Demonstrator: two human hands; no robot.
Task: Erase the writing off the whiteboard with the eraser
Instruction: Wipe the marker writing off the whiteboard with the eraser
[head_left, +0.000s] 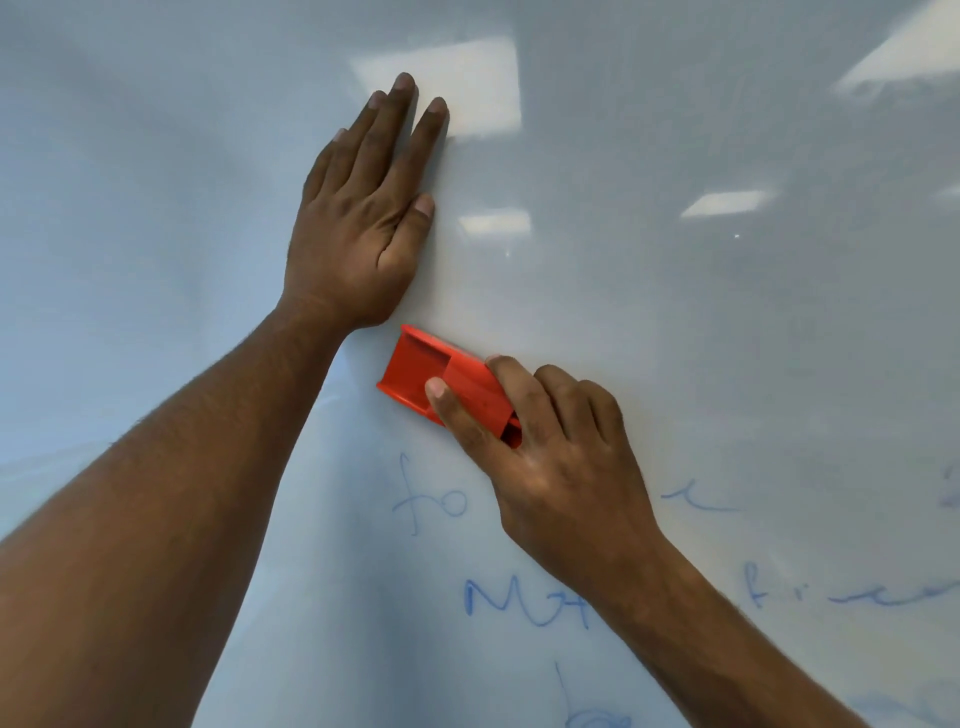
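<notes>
Red eraser (447, 382) in right hand (550, 457) grip, on whiteboard (727, 338)

Whiteboard (675, 338): glossy, smooth, mirrors ceiling lights toward top edge. Eraser (441, 376): red moulded plastic, smooth, slight sheen.

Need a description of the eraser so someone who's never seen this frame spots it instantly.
Start at the pale whiteboard filling the view, blue writing across its lower part. Near the centre, just below the flat left hand, the right hand grips the eraser against the board. It is a red-orange plastic block, the only brightly coloured object here.
</notes>
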